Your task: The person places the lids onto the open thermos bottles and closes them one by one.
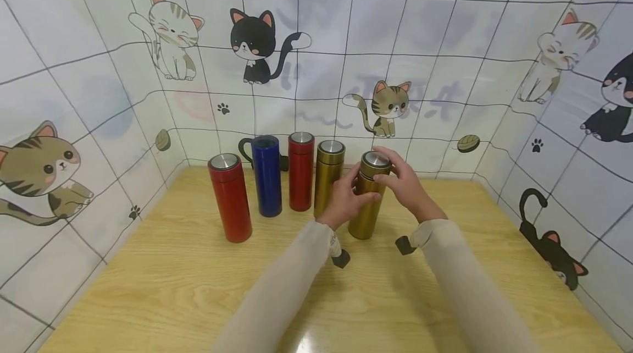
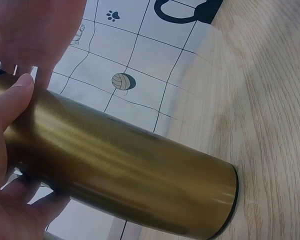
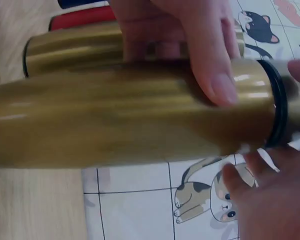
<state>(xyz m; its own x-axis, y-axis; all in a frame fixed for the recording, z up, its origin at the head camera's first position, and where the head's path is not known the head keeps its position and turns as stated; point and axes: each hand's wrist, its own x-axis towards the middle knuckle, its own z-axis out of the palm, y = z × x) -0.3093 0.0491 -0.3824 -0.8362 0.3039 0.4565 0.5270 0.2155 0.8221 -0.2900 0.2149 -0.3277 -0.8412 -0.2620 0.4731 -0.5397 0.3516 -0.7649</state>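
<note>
A gold thermos flask [image 1: 365, 215] with a silver-topped lid [image 1: 376, 160] is between my two hands. My left hand [image 1: 344, 199] grips its body just below the lid, thumb and fingers on either side, as the left wrist view also shows on the gold flask [image 2: 115, 160]. Up at the lid, my right hand [image 1: 407, 185] holds it with thumb and fingers. In the right wrist view a black ring [image 3: 276, 104] circles the flask between body and lid. The flask's base [image 2: 232, 200] is at the table; whether it touches is unclear.
To the left stand another gold flask [image 1: 328, 174], a red flask [image 1: 300, 177], a blue tumbler [image 1: 267, 180] and a nearer red flask [image 1: 232, 204]. All are upright on the wooden table [image 1: 173, 281]. Cat-patterned walls [image 1: 321, 78] enclose it at the back and sides.
</note>
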